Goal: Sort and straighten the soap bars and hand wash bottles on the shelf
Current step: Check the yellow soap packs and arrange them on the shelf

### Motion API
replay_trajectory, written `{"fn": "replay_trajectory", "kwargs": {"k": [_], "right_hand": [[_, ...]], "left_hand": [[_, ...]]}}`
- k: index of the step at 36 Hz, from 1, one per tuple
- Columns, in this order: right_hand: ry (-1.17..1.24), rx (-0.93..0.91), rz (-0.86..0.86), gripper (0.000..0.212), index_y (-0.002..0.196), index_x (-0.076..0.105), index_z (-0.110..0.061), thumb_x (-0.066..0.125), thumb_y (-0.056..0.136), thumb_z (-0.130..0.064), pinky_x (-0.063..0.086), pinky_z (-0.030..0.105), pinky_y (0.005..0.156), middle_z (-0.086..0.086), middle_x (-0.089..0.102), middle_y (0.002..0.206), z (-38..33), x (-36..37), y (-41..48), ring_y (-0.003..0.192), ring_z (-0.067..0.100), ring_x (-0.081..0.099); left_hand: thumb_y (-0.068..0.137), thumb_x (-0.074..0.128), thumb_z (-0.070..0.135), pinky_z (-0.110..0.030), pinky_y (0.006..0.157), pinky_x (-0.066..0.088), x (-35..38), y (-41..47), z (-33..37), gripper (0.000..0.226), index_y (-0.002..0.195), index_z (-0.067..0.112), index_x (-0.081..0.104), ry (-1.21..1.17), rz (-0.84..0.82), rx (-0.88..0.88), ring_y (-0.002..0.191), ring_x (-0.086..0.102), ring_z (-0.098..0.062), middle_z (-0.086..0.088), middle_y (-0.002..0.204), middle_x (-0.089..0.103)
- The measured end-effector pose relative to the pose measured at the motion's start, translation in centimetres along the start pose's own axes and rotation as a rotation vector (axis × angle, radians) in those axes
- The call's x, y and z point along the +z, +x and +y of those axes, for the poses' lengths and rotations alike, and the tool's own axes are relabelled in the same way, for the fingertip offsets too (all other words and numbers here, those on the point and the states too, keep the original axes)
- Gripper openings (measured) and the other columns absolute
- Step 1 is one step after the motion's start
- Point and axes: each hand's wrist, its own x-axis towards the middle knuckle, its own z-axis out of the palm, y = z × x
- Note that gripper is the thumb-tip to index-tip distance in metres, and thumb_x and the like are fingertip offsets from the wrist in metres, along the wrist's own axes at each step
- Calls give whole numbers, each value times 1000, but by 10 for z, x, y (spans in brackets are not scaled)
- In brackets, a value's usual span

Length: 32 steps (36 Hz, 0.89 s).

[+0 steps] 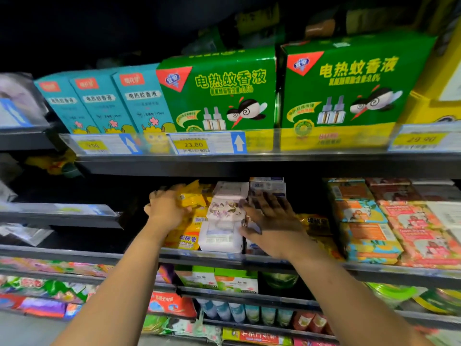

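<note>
Two hands flank white soap bars [220,236] lined front-to-back: left hand [167,208] grips yellow packs [193,196], right hand [270,221] spread flat.

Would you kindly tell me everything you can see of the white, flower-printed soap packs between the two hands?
The white, flower-printed soap packs lie stacked in a row running back into the middle shelf. They are wrapped in glossy-looking film, and the front one bears a barcode label. Yellow soap packs adjoin their left side; the thumb of the right hand seems to touch their right side.
</note>
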Motion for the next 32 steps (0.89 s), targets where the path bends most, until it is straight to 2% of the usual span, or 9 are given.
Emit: {"fn": "replay_trajectory", "kwargs": {"k": [2, 7, 12, 15, 18, 22, 26, 29, 32], "right_hand": [[1, 2, -6, 70, 152, -15, -54, 18, 94, -76, -12, 48, 123, -7, -25, 164, 1, 0, 2, 152, 21, -23], [6, 9, 17, 71, 152, -11, -55, 18, 92, -79, -11, 46, 124, -9, -20, 166, 2, 4, 3, 153, 21, -18], [18, 3, 4, 71, 154, -7, -52, 22, 95, -75, -9, 47, 124, -7, -18, 167, 1, -1, -1, 154, 22, -15], [11, -4, 1, 71, 155, -7, -50, 22, 95, -74, -10, 46, 124, -7, -18, 167, 1, -2, -2, 154, 22, -16], [13, 5, -13, 70, 154, -8, -51, 21, 95, -74, -11, 47, 123, -7, -19, 166, 1, -1, -1, 153, 22, -18], [22, 9, -18, 70, 154, -9, -52, 21, 95, -75, -11, 47, 123, -7, -18, 167, 1, -2, -2, 153, 21, -19], [50, -13, -10, 66, 153, -5, -55, 24, 96, -74, -9, 48, 124, -8, -12, 168, 1, -7, -4, 154, 21, -16], [161, -47, -20, 55, 152, 12, -57, 27, 100, -65, -5, 46, 125, -10, 0, 168, 4, -14, -1, 155, 19, -7], [600, 69, 20, 41, 146, 45, -42, 43, 105, -43, 21, 38, 122, -7, 29, 162, 19, -26, -3, 149, 19, 26]], "left_hand": [[90, 70, 41, -39, 108, 29, -1, 8, 3, 67, 149, 37, 39, 37, -48, 0, 139, 28, -36, -11, 146, 45], [91, 68, 43, -50, 112, 27, 7, 17, 10, 66, 148, 46, 34, 145, -156, 35, 140, 31, -35, -3, 149, 45], [88, 73, 30, -43, 104, 33, 20, 12, 4, 65, 145, 40, 43, 49, -111, 89, 137, 31, -32, -5, 149, 44], [86, 75, 26, -40, 107, 29, 24, 7, -2, 65, 145, 33, 47, -10, -82, 92, 140, 28, -31, -7, 149, 42], [86, 74, 24, -40, 112, 24, 24, 4, -2, 67, 146, 37, 46, -55, -76, 100, 143, 24, -31, -6, 150, 41], [94, 64, 29, -40, 113, 25, 21, -2, 4, 51, 143, 39, 49, -71, -54, 148, 142, 28, -29, -3, 150, 44], [100, 54, 27, -36, 110, 31, 18, -9, 21, 34, 130, 40, 60, -117, -5, 226, 132, 40, -27, 1, 133, 60], [98, 55, 25, -31, 104, 41, 17, -16, 39, 28, 122, 32, 67, -190, -4, 317, 120, 55, -24, 1, 112, 71], [89, 53, 34, -29, 88, 51, 23, -25, 58, 34, 116, 26, 72, -277, -29, 428, 103, 67, -22, 1, 102, 73]]}}
